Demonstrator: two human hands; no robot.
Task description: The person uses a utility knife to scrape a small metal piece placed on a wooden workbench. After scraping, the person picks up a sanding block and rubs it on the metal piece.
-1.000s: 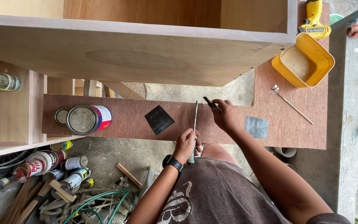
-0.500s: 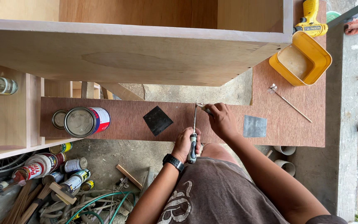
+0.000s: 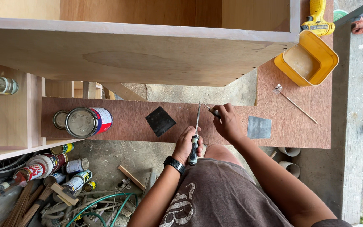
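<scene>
I see reddish-brown plywood board point(image 3: 131, 122) spanning frame centre, widening at right. On it: paint can point(image 3: 88, 122) with lid point(image 3: 59, 119) at left, black square point(image 3: 160, 120) at centre, grey metal square point(image 3: 259, 127) right of centre, yellow tray point(image 3: 306, 59), yellow drill point(image 3: 316, 19) upper right, thin rod point(image 3: 295, 103) below tray.

A paint can point(image 3: 88, 122) and black square sheet point(image 3: 160, 120) lie on the reddish plywood board point(image 3: 131, 126), a grey metal plate point(image 3: 259, 127), yellow tub point(image 3: 306, 58) and yellow drill point(image 3: 316, 19) farther right.
</scene>
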